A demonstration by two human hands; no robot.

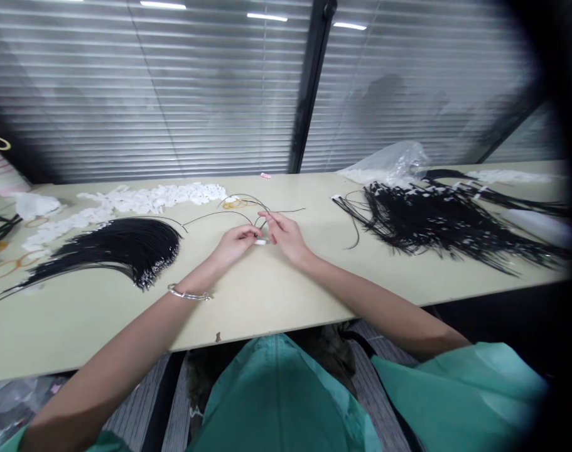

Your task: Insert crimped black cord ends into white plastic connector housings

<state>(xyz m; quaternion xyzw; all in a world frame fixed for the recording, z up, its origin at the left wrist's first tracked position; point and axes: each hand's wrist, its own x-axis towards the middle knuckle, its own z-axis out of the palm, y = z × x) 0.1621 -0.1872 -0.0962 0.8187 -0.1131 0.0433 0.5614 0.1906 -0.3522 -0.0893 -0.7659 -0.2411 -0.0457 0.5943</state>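
Blinds (210,94): grey horizontal slats, across the top of the frame.
Post (311,88): dark, slanting, upper middle.
Clear plastic bag (408,158): crumpled, on the table (276,295), right of centre.
Small striped piece (265,176): pink and white, near the table's far edge, centre.
Striped object (2,168): pale pink, tapering, left edge.

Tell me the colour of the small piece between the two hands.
The small piece is white; the head view shows it best.

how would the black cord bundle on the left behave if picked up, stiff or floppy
The black cord bundle would probably flop, since it lies in a bowed sweep. It may also fan apart, as it spreads toward its shiny ends.
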